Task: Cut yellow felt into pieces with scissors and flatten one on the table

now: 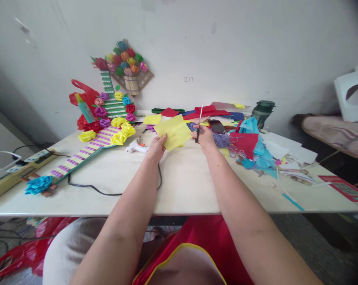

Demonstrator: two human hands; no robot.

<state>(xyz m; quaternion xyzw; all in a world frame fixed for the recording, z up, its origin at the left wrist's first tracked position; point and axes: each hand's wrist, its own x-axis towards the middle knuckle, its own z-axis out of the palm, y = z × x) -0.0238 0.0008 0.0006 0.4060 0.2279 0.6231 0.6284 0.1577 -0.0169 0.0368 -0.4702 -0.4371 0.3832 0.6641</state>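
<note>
My left hand pinches the lower left corner of a yellow sheet and holds it up over the white table. My right hand is closed round the handles of a pair of scissors, whose blades point up and away at the sheet's right edge. A white glue gun lies on the table just left of my left hand, its black cable looping toward the front edge.
Coloured felt scraps and a phone lie behind and right of my hands. A paper-flower craft board lies at the left, another flower piece hangs on the wall. A power strip sits far left, a green bottle at the back right.
</note>
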